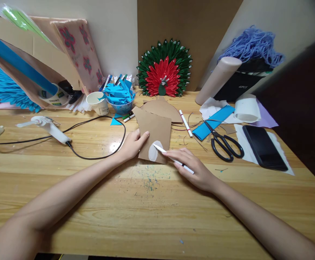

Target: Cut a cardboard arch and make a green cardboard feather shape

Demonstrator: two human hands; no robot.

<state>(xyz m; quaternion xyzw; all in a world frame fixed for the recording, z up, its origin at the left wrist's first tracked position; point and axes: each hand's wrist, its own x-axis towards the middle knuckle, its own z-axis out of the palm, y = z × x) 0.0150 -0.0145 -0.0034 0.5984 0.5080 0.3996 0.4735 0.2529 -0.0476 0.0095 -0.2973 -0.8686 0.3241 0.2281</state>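
Cardboard piece (pixel 154 126) lies mid-table, its left edge under the left hand (pixel 132 145), fingers laid together; right hand (pixel 192 168) grips a white marker (pixel 177 161), tip at the pale oval (pixel 155 151) on its near end

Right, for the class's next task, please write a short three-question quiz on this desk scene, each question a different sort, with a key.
1. Multiple choice: what does the right hand hold?
A) scissors
B) a white pen
C) a paper cup

2. True or false: the left hand is touching the cardboard piece.

3. Fill in the colour: the fan-shaped decoration at the back is dark green on the outside and ____ further in.

Key: 1. B; 2. True; 3. red
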